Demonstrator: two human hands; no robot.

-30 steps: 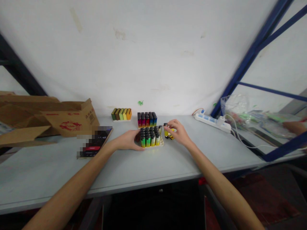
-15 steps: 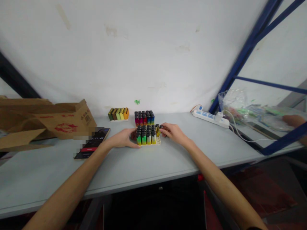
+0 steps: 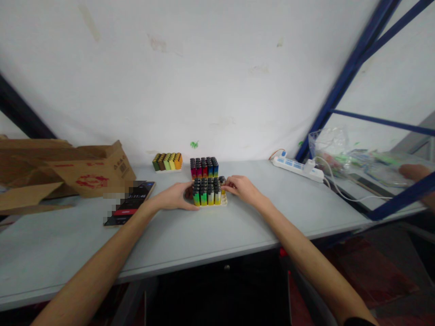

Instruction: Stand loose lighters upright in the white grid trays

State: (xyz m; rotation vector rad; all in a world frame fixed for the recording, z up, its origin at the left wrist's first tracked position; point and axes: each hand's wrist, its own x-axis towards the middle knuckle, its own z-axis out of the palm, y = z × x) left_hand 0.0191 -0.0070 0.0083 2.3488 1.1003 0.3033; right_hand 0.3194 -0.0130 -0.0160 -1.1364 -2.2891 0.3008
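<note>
Rows of green, white and yellow lighters point(image 3: 207, 195) with black tops stand upright in a white tray point(image 3: 224, 203) on the table. My left hand point(image 3: 177, 196) grips the left side of this tray, its thumb along the front corner and its other fingers partly hidden behind. At the right end, my right hand point(image 3: 239, 188) is closed in a pinch on a yellow lighter point(image 3: 223, 189), which stands in the tray's back right part. Some bare slots show in front of that lighter. Directly behind is a second group of lighters point(image 3: 204, 168), red, purple and blue.
A third tray of lighters point(image 3: 167, 163), green to orange, is by the wall. An open cardboard box point(image 3: 98, 170) and a phone point(image 3: 132, 206) lie left. A power strip point(image 3: 299, 166) is right, before a blue frame point(image 3: 335, 97); another person's hand point(image 3: 415, 172) is beyond.
My right hand has lowered the yellow lighter slightly down into the tray and shifted a little left. My left hand stays on the tray's left side.
</note>
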